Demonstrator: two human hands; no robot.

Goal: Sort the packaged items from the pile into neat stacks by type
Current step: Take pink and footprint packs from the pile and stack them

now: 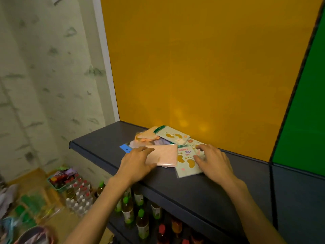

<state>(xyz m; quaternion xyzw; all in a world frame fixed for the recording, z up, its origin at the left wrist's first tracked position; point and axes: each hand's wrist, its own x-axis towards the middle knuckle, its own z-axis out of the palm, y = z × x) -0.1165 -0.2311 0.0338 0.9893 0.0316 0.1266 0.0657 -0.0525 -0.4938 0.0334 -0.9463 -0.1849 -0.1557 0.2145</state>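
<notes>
Two hands, the left hand (136, 162) and the right hand (213, 160), lie on a pile of flat packets on a dark shelf (202, 189). Three pale green footprint packets show: one far (173, 136), one near right (187, 161), one partly hidden (193, 142). At least two peach packets (165, 154) (146, 137) lie left; others overlap uncountably.

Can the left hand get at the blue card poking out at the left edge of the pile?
Probably yes. The left hand rests on the pink packet, and the blue card lies just beyond its fingertips on the shelf, with nothing covering its exposed end.
</notes>
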